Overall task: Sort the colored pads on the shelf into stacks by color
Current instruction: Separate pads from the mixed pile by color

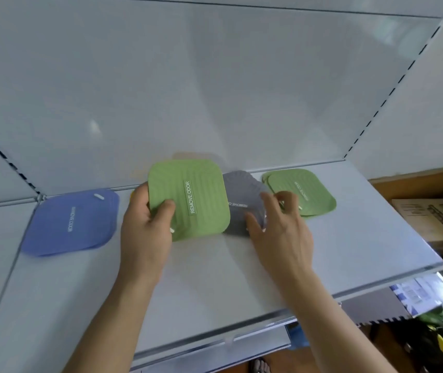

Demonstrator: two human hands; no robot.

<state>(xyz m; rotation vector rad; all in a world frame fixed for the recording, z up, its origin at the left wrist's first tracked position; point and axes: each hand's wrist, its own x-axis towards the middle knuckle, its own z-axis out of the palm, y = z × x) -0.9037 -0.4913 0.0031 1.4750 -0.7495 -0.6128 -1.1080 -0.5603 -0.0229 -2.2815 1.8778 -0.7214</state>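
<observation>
Left hand (145, 224) pinches a square ribbed green silicone pad (188, 200) by its left edge, thumb on top, lifted above the white metal shelf (215, 278). Just right, the right hand (276, 227), fingers spread, rests on the grey pad stack (241, 200). Beyond sits the green stack (309, 192); far left, the blue stack (72, 222).

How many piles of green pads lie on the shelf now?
1 pile, at the right end of the shelf. Another green pad is in the left hand. More may be hidden.
</observation>
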